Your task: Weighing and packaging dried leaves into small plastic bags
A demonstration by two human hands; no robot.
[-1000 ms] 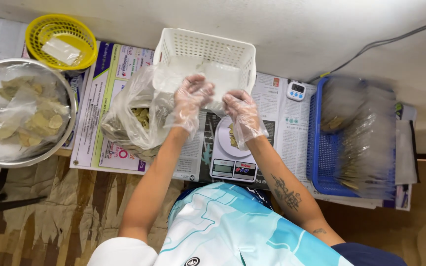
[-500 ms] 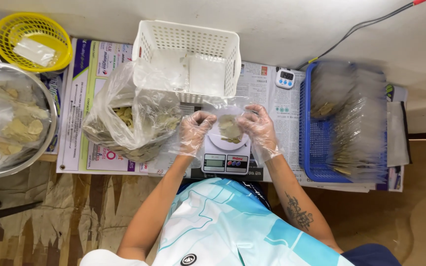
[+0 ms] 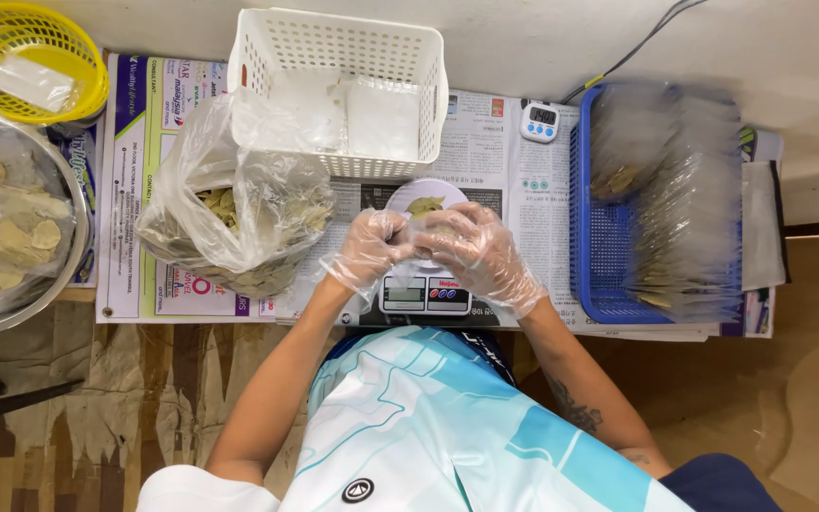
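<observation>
My left hand [image 3: 369,248] and my right hand [image 3: 472,250], both in clear plastic gloves, meet over a small digital kitchen scale [image 3: 419,284]. Together they pinch a small clear packet of dried leaves [image 3: 424,210] that rests on the scale's round white pan. A large clear plastic bag of dried bay leaves [image 3: 239,228] lies open just left of my left hand.
A white plastic basket [image 3: 334,85] with clear packets stands behind the scale. A blue basket [image 3: 618,218] of filled packets sits right, a small timer [image 3: 539,121] beside it. A metal bowl of leaves [image 3: 11,228] and a yellow basket [image 3: 26,57] lie left, on newspaper.
My hands came back from the white basket down to the scale. They have closed in together on the small packet over the pan.
</observation>
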